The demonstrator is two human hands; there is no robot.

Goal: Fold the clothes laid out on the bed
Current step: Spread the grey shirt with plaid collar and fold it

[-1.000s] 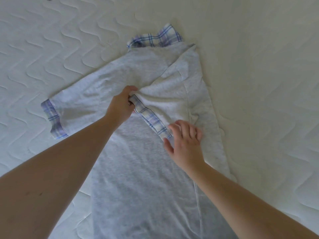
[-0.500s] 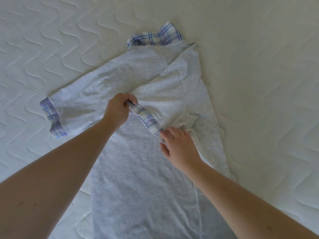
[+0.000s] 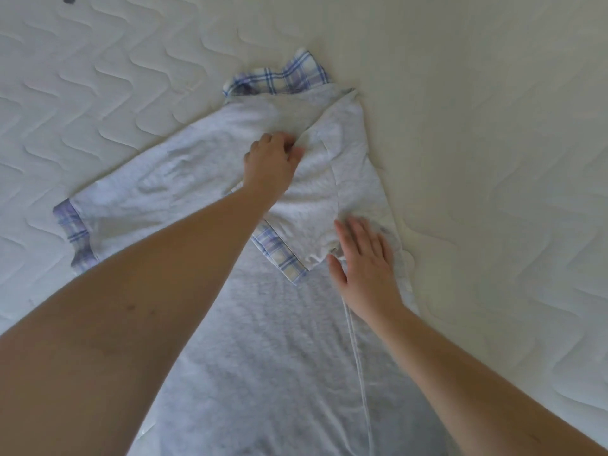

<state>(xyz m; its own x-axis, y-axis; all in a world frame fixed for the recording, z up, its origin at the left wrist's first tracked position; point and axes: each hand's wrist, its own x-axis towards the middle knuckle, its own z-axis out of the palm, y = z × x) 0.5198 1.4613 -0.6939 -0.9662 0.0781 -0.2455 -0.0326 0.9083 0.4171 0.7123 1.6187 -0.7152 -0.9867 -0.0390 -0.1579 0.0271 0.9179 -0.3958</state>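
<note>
Forearms are reaching in from the near edge, both bare, crossing above the lower body of a grey shirt (image 3: 263,373) that is lying flat on a white quilted mattress (image 3: 493,225). The shirt is occupying the middle of the bed surface, its hem end running out of view at the bottom. A thin seam line is running up the right side of the shirt body toward the right hand (image 3: 365,268).

That hand is lying palm-down on the folded-in right edge of the shirt, fingers straight and slightly spread, thumb held out to the side; it is pressing the cloth flat and gripping nothing. Just beside its thumb, the plaid cuff (image 3: 279,255) of the right sleeve is lying across the shirt front, the sleeve being folded inward over the chest.

Farther on, the left hand (image 3: 271,159) is resting on the chest area, fingers curled and bunching a fold of grey cloth at the upper edge of the folded sleeve; the exact pinch is hidden beneath the knuckles.

The left sleeve (image 3: 148,192) is extending unfolded toward the left, ending in a plaid band (image 3: 74,232). At the far end, the plaid collar (image 3: 279,77) is lying on the mattress.
</note>
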